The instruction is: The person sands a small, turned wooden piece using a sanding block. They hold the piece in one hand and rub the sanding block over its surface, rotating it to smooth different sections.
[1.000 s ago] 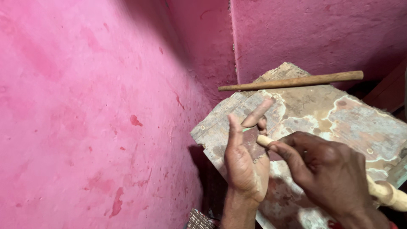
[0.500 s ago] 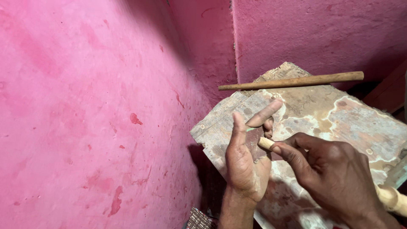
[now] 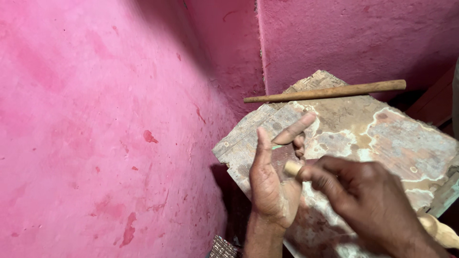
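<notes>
The right hand (image 3: 368, 200) held a pale wooden peg (image 3: 292, 168) tight in its fingers. The peg's round tip touched the palm of the left hand (image 3: 272, 181), which stood open with its fingers spread, just above the worn board (image 3: 382, 129). To do this well, the palm likely needed to stay flat and still. The board looked rough and patchy. A long brown stick (image 3: 325, 91) lay smooth across its far edge, against the bumpy pink wall (image 3: 95, 119).
</notes>
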